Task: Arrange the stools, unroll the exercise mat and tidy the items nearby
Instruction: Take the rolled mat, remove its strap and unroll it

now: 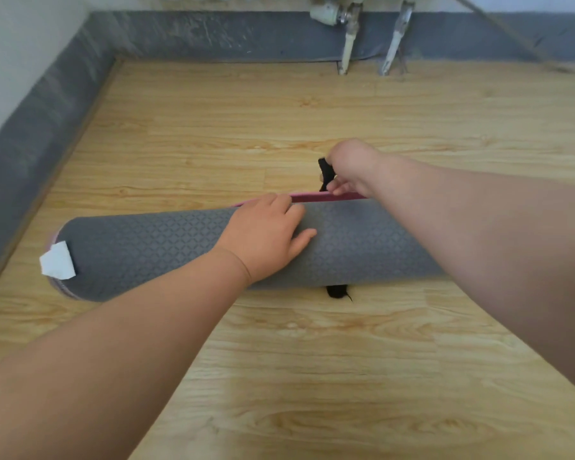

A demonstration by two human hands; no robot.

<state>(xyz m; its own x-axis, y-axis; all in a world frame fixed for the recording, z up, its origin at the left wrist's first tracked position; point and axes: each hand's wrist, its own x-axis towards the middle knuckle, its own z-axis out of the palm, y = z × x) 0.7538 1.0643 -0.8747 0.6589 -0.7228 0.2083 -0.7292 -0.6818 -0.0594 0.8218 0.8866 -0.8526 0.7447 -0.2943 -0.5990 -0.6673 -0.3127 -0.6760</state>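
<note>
While the rolled grey mat lies on the wood floor, long axis nine to three o'clock, I see my left hand spread flat on top, right hand at twelve o'clock pinching its black strap.

Soft, even daylight is filling the scene, and the wooden floor is looking bright without glare. Only faint shadows are lying on the floor under the rolled mat. The wide lens is bending the wall lines beyond the mat, and the picture is looking slightly soft everywhere.
</note>
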